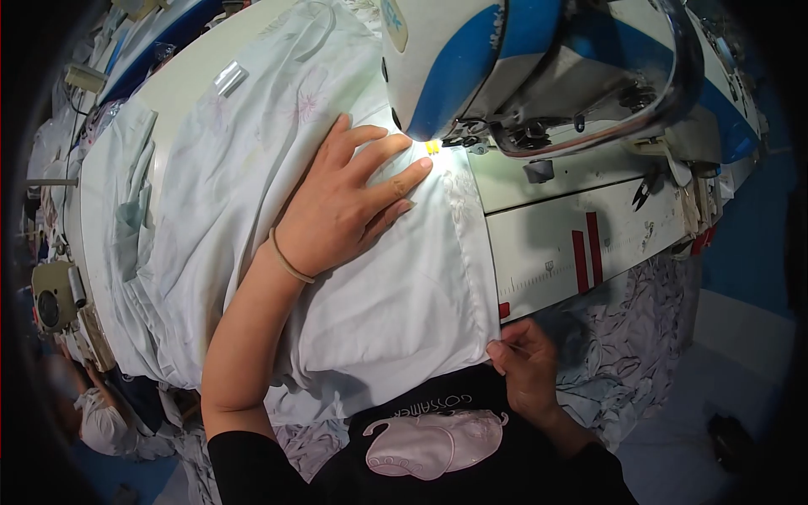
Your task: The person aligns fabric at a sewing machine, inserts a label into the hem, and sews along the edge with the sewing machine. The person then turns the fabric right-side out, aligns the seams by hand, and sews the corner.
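Observation:
Pale white fabric [396,286] with faint embroidered flowers lies spread over the machine table. My left hand [349,194] rests flat on it, fingers spread, with the fingertips beside the lit needle area of a blue and white sewing machine [454,67]. At the fabric's lower right corner, near the table's front edge, my right hand [526,362] pinches the fabric edge between thumb and fingers. A small yellow part [433,147] shows under the machine head, just beyond my left fingertips.
Printed ruler marks and red strips [587,252] are on the table right of the fabric. Small black snips [645,190] lie farther right. Piled fabric [623,337] hangs below the front edge. A person [105,421] sits at the far lower left.

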